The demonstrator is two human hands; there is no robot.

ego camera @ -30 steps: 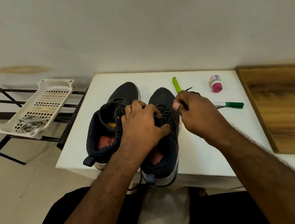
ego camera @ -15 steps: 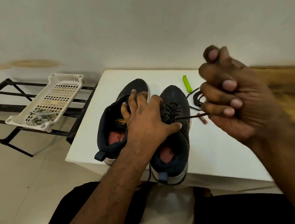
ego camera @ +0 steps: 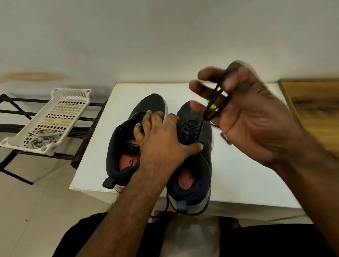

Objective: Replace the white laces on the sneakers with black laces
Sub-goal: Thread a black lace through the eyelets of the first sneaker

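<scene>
The black lace (ego camera: 211, 107) rises taut from the upper eyelets of the right sneaker (ego camera: 195, 150), which stands beside its unlaced mate (ego camera: 126, 145) at the white table's (ego camera: 242, 174) near edge. The right hand (ego camera: 246, 118), at two o'clock from that sneaker, grips the lace, drawing it through, while the left hand (ego camera: 163, 140) presses straight-fingered across both sneakers, steadying them. Threading seems underway; next calls for feeding the lace's tip into the following eyelet.

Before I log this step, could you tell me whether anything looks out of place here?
One thing: a loose end of the black lace trails off the white table's near edge beside the heel of the right dark sneaker. It could snag. Otherwise nothing stands out.
</scene>
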